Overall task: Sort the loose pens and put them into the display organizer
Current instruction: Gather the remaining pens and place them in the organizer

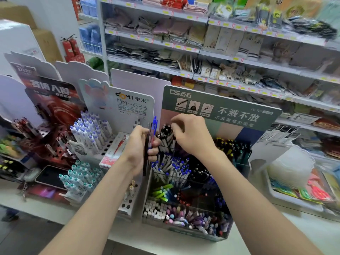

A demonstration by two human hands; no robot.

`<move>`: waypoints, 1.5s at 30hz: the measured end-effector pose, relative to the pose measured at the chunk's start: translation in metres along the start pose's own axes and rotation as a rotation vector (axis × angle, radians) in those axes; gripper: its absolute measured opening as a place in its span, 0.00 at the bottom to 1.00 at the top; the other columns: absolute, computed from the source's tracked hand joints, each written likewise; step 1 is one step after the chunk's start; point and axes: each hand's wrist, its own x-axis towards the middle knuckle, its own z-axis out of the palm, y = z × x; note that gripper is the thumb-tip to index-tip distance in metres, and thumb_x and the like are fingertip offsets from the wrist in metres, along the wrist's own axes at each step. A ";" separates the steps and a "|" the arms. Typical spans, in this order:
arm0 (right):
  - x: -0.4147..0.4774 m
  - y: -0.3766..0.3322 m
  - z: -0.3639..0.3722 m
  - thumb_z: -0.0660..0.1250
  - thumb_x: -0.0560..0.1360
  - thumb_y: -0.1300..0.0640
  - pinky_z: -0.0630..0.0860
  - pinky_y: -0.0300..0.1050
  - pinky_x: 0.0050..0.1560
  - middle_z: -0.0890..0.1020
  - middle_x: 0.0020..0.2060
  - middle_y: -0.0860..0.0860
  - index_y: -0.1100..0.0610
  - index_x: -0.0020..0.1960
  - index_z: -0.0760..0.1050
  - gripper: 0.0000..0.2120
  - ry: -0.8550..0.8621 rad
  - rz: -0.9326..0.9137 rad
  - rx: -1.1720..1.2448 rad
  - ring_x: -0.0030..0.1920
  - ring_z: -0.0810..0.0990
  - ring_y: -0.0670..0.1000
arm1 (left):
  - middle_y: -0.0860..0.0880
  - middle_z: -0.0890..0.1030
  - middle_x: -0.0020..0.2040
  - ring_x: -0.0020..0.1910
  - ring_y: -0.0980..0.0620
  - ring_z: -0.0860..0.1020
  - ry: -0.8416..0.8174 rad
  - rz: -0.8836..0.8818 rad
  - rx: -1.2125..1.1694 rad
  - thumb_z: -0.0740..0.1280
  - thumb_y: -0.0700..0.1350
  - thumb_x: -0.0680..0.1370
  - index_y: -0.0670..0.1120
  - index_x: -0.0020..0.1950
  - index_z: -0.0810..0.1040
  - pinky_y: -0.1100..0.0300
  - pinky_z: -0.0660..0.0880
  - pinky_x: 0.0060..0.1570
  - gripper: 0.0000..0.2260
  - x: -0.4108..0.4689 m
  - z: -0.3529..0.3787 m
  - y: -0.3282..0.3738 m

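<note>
At frame centre, loose pens (153,132) are clasped upright in the left grip (139,146). The right grip (191,137) is curled onto black-capped pens (165,139) in the top row of the display organizer (185,232); whether one is pinched cannot be told.

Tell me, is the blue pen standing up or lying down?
Standing up. The blue plastic pen pokes straight up out of the left hand gripping it.

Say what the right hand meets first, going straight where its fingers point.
The black-capped pens, probably: the right hand seems nearly on their caps, though depth is unclear.
</note>
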 end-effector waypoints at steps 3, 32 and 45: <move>-0.019 -0.010 -0.005 0.69 0.83 0.45 0.78 0.34 0.48 0.87 0.47 0.42 0.50 0.60 0.86 0.12 0.041 0.115 0.256 0.45 0.82 0.39 | 0.49 0.68 0.37 0.31 0.52 0.58 -0.088 -0.030 0.051 0.50 0.50 0.84 0.46 0.54 0.70 0.55 0.52 0.34 0.13 -0.010 0.003 -0.003; -0.194 0.126 0.004 0.71 0.82 0.59 0.78 0.49 0.57 0.82 0.53 0.49 0.56 0.61 0.81 0.08 0.276 0.136 -0.060 0.54 0.79 0.51 | 0.48 0.81 0.64 0.51 0.50 0.88 -0.155 -0.182 0.701 0.53 0.51 0.90 0.45 0.59 0.78 0.46 0.84 0.58 0.16 -0.030 0.093 -0.106; -0.191 0.131 -0.006 0.70 0.82 0.65 0.78 0.42 0.53 0.83 0.49 0.49 0.58 0.60 0.80 0.08 0.385 0.149 0.102 0.49 0.80 0.47 | 0.43 0.81 0.67 0.54 0.42 0.88 -0.127 -0.240 0.516 0.53 0.48 0.90 0.42 0.58 0.78 0.40 0.82 0.61 0.16 -0.028 0.095 -0.112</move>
